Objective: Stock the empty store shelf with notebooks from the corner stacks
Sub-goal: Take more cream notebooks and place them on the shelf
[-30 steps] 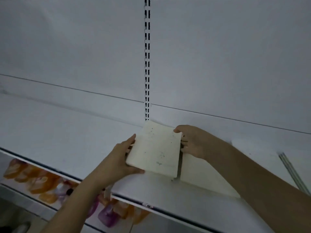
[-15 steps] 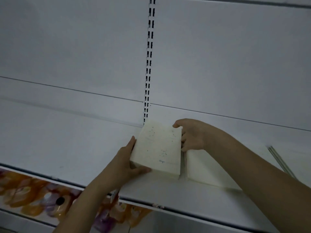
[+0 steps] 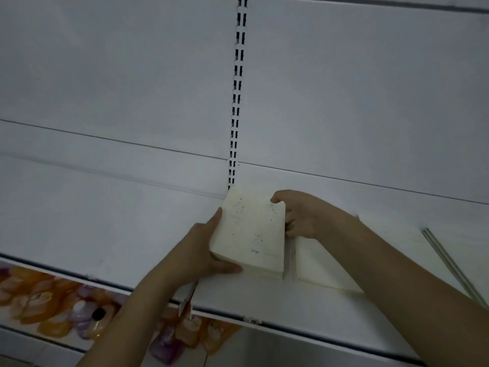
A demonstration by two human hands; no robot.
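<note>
The person is seating a cream notebook stack (image 3: 251, 234) on the white shelf (image 3: 105, 234), left hand (image 3: 201, 255) curled round its near-left corner, right hand (image 3: 304, 215) pinching its far-right edge, and would do well squaring it flush beside the neighbouring stack (image 3: 317, 263).

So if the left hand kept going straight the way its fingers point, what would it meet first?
Probably the shelf's white back panel. The left hand holds the notebook stack along its left edge, fingers pointing up and back; nothing else shows in that line, though depth is unclear.
</note>
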